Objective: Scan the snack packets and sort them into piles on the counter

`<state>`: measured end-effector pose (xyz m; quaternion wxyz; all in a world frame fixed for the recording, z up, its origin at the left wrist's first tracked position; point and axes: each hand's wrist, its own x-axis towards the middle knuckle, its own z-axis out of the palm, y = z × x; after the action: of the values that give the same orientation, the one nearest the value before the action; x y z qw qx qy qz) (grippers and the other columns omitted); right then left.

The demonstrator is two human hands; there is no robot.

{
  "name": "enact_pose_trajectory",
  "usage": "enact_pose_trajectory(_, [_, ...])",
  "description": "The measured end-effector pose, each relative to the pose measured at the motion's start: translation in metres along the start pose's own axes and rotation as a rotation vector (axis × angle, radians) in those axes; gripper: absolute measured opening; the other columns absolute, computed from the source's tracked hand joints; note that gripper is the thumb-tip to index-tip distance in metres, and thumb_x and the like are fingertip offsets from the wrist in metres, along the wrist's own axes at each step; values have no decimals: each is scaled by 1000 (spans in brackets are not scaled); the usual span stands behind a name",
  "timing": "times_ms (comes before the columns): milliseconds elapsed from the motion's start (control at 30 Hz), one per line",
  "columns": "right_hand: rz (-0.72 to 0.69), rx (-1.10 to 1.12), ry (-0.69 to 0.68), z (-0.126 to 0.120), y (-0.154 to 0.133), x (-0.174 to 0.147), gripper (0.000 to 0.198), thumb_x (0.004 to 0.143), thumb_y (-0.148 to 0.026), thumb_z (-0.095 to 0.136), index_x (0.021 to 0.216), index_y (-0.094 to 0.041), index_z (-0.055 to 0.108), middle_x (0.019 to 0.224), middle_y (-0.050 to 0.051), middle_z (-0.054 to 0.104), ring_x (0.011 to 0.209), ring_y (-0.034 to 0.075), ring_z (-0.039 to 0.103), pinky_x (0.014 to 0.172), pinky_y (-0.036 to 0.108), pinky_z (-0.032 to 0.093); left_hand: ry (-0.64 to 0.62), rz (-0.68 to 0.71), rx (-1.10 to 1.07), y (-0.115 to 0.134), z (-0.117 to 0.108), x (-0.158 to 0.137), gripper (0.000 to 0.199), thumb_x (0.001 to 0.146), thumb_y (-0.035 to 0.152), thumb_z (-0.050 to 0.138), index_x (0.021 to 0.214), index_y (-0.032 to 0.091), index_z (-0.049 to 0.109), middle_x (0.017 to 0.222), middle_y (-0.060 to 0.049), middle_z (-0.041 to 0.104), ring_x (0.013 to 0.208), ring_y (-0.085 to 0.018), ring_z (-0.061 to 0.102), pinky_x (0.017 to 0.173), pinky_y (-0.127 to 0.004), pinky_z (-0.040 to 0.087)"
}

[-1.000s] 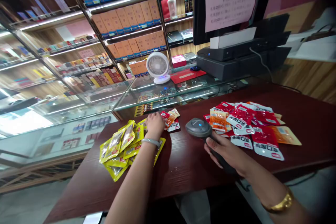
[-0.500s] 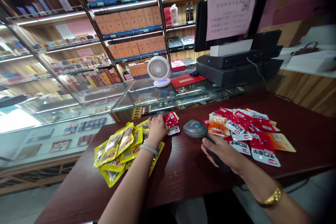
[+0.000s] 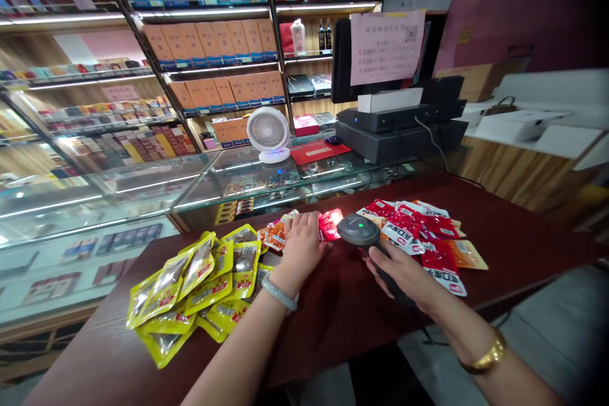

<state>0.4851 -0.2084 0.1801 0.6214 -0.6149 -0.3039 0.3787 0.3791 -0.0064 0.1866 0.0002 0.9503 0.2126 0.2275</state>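
My right hand point(image 3: 397, 269) is wrapped round the handle of a dark grey barcode scanner point(image 3: 359, 231), which shows a green light on top. The scanner's head faces a small red snack packet point(image 3: 330, 226), lit bright red. My left hand point(image 3: 303, 240) has its fingers bent over this packet's left end, seemingly gripping it; the fingertips are partly hidden. Orange-and-white packets point(image 3: 273, 236) lie just left of that hand. Nearer my left forearm spreads a pile of yellow snack packets point(image 3: 209, 288). Beyond the scanner lies a pile of red, white and orange packets point(image 3: 419, 228).
The dark red tabletop point(image 3: 328, 323) meets a glass display counter point(image 3: 200, 193). On the glass stand a white fan point(image 3: 268, 130), a red mat point(image 3: 316, 151) and a black cash drawer point(image 3: 390, 139) below a monitor bearing a pink notice point(image 3: 387, 47). Boxed goods point(image 3: 214, 41) fill the shelves behind.
The view has turned right. My left hand has shifted away from the yellow packets, towards the scanner, uncovering orange packets. The scanner's light went from blue to green, and the red packet is now lit.
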Motion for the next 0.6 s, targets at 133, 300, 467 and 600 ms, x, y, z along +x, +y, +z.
enact_pose_trajectory(133, [9, -39, 54, -18, 1, -10, 48, 84, -68, 61, 89, -22, 50, 65, -8, 51, 40, 6, 44, 36, 19, 35, 0, 32, -124, 25, 16, 16, 58, 76, 36, 74, 126, 17, 52, 122, -12, 63, 116, -29, 53, 102, -41, 38])
enact_pose_trajectory(300, [73, 8, 174, -34, 1, -26, 52, 77, -69, 68, 94, -23, 51, 67, -6, 53, 40, 7, 44, 35, 19, 34, -47, 88, -256, 70, 39, 37, 42, 80, 28, 66, 119, 15, 58, 112, -13, 67, 108, -27, 58, 98, -39, 42])
enact_pose_trajectory(467, [101, -10, 189, -43, 7, -35, 47, 80, -67, 66, 82, -24, 49, 66, -4, 52, 42, 8, 44, 36, 20, 34, -103, 106, -272, 92, 60, 46, 44, 82, 35, 63, 121, 15, 59, 113, -14, 68, 109, -30, 59, 97, -43, 42])
enact_pose_trajectory(600, [141, -43, 227, -44, 10, -40, 46, 79, -68, 66, 86, -25, 52, 69, -1, 56, 45, 12, 47, 36, 23, 36, -98, 99, -293, 67, 56, 42, 52, 84, 43, 64, 130, 19, 55, 126, -12, 65, 122, -28, 55, 109, -44, 34])
